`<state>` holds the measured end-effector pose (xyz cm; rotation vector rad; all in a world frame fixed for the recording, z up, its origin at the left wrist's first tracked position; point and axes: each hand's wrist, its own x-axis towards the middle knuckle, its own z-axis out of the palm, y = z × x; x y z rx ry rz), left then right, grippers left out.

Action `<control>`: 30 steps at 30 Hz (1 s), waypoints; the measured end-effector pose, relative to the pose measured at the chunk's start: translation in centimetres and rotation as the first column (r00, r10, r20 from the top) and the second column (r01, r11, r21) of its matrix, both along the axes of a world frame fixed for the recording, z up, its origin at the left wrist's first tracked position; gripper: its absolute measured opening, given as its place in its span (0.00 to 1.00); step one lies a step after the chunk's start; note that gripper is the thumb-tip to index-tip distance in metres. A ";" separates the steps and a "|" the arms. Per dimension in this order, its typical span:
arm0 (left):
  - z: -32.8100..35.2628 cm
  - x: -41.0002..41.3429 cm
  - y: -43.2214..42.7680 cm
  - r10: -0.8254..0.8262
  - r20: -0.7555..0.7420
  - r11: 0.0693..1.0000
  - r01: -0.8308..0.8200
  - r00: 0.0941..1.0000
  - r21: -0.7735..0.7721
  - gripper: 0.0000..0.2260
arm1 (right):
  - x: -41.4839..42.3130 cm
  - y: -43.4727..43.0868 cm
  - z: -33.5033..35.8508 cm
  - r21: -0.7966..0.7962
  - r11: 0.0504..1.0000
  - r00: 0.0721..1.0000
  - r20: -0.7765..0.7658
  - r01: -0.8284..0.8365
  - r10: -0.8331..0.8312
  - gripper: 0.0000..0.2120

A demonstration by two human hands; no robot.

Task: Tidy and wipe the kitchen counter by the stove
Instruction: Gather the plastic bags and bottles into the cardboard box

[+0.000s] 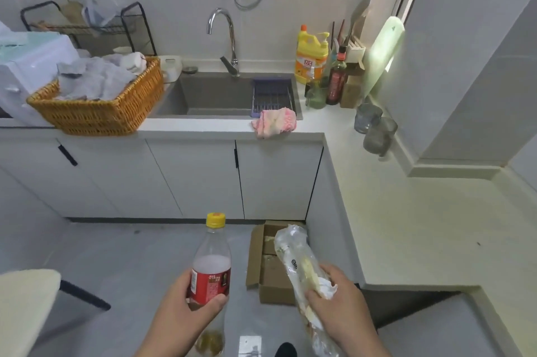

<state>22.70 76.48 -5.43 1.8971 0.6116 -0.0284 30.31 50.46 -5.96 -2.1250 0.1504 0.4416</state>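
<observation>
Left hand (pixel 186 310) grips the bottle (pixel 211 258) at its label: rigid, smooth, probably light; right hand (pixel 343 307) clutches the limp plastic bag (pixel 290 249) mid-length

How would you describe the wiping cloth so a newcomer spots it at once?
Find the grey sink under the curved tap. At its front right corner, by the purple rack, a crumpled cloth lies on the white counter, drooping over the edge. It is the only pink-and-cream fabric; the rags in the wicker basket are greyish white.
</observation>
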 end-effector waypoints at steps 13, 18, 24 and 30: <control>-14.3 20.9 2.1 -0.062 -0.239 0.996 0.045 0.969 -0.076 0.18 | 19.7 5.6 -14.3 -0.099 0.994 0.980 -0.194 0.035 -0.054 0.13; -23.8 26.7 2.6 -0.133 -0.291 0.984 0.092 0.948 -0.150 0.18 | 23.0 7.7 -23.2 -0.126 0.978 0.954 -0.231 0.166 -0.192 0.22; -39.2 31.3 2.5 -0.258 -0.360 0.958 0.189 0.896 -0.216 0.20 | 25.2 7.8 -37.4 -0.204 0.942 0.922 -0.229 0.269 -0.312 0.21; -53.9 35.3 1.2 -0.317 -0.356 0.931 0.217 0.879 -0.294 0.19 | 25.9 7.5 -51.4 -0.219 0.895 0.875 -0.215 0.389 -0.433 0.23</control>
